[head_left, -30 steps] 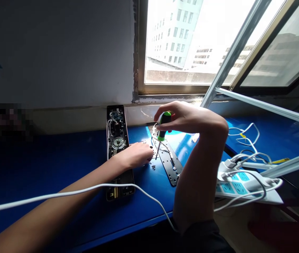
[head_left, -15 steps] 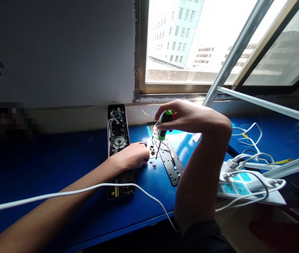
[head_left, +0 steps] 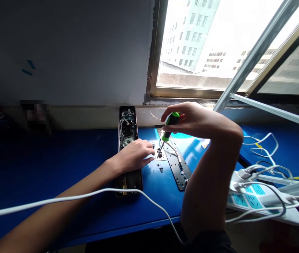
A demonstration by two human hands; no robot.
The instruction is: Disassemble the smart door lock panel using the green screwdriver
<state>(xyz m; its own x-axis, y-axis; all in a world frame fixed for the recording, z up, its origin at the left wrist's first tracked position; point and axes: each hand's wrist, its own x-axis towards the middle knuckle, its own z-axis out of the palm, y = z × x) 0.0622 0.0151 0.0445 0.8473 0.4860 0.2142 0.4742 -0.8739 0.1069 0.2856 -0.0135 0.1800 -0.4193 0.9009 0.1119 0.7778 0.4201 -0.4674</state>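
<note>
My right hand [head_left: 196,121] is closed around a green and black screwdriver [head_left: 169,128], held almost upright with its tip down on a small silvery metal part [head_left: 161,154]. My left hand [head_left: 135,154] rests on the blue table [head_left: 59,165] with its fingers curled against that small part, steadying it. Behind the left hand lies an open black door-lock body [head_left: 128,131] with wiring and a round mechanism showing. A long black perforated plate [head_left: 177,163] lies to the right of the small part. Tiny dark screws [head_left: 161,169] lie loose in front of it.
A white cable [head_left: 86,195] runs across my left forearm and over the table's front edge. A white power strip [head_left: 260,200] with plugged white cords sits at the right. Silver frame bars [head_left: 260,45] slant over the right side. A window and sill stand behind.
The view has shifted so everything sits further right in the picture. Both hands keep their places at the small part, and the screwdriver stays upright on it.
</note>
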